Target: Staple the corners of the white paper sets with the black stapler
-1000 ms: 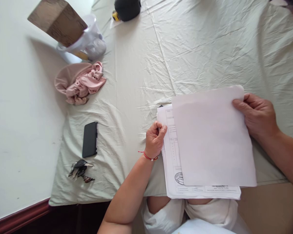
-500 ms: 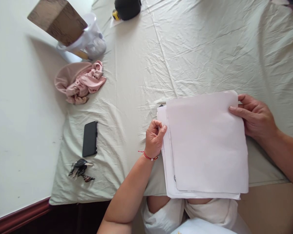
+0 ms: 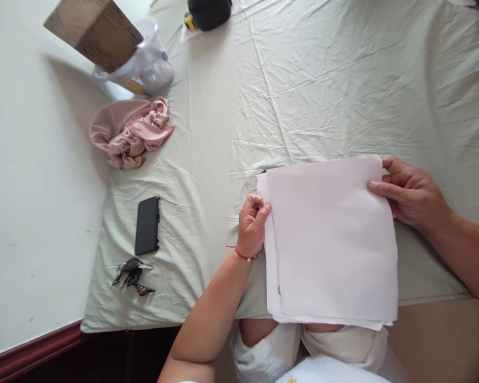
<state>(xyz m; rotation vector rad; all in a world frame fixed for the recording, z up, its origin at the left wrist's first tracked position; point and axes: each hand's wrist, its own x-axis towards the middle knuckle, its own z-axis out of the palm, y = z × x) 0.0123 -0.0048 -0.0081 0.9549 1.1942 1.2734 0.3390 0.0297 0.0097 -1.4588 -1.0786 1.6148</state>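
Note:
A stack of white paper sheets (image 3: 270, 266) lies at the near edge of the cloth-covered surface and reaches out above my lap. My left hand (image 3: 252, 223), with a red string bracelet at its wrist, is closed on the stack's left edge, thumb on top. The top sheet (image 3: 335, 239) is blank and covers most of the stack. My right hand (image 3: 417, 194) pinches this sheet near its upper right corner, thumb above and fingers beneath. Whatever is on the lower sheets is mostly hidden.
Left of me lie a black phone (image 3: 147, 226) and a bunch of keys (image 3: 132, 276). Beyond them are a crumpled pink cloth (image 3: 133, 133) and a clear plastic tub (image 3: 155, 64) holding a cardboard box (image 3: 93, 32). A yellow tape measure (image 3: 189, 22) sits beside a black object (image 3: 209, 13) at the back.
My right hand has shifted slightly left and down with the top sheet, which now overlaps the stack more closely. My left hand has stayed almost in place.

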